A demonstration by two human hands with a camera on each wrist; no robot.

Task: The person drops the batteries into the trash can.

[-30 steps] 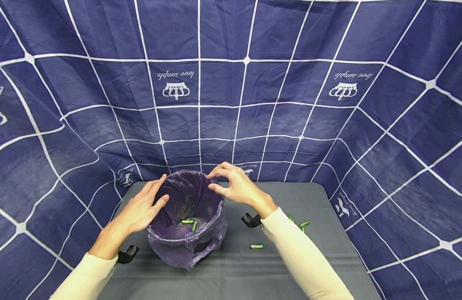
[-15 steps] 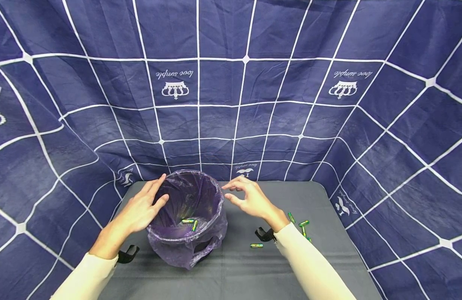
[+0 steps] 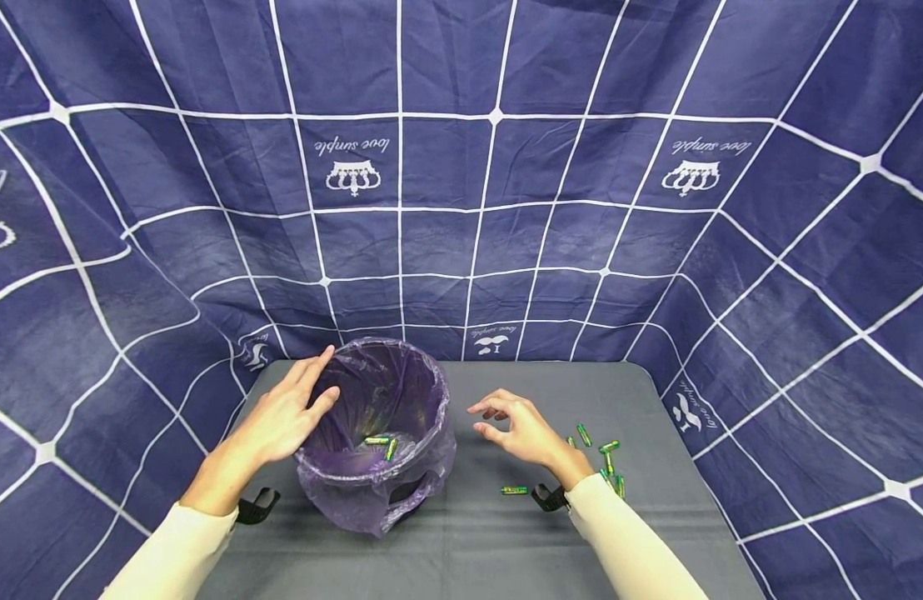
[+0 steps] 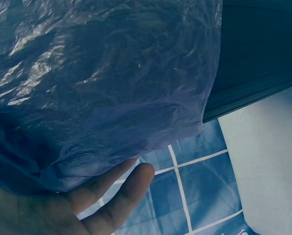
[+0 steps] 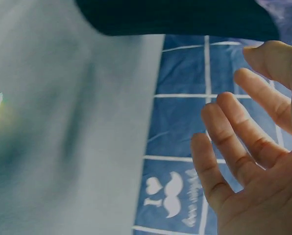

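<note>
Head view: a bin lined with a purple bag stands on the left part of a grey surface, upright, mouth open. Two green batteries lie on the bag at the bottom of the bin.

The left hand rests against the bin's left rim, fingers straight and together, thumb reaching over the bag's edge; it grips nothing. The left wrist view shows the palm lying flat against the crinkled bag.

The right hand hovers above the surface to the right of the bin, apart from it, fingers loosely curled and spread, empty. In the right wrist view the fingers are separated and relaxed, with nothing between them.

One battery lies alone on the surface, just in front of the right wrist. A cluster of further batteries lies to the right of that hand, near the surface's right side.

Both forearms wear cream sleeves, each with a dark wrist mount. A navy cloth with a white grid hangs behind and on both sides of the surface.
</note>
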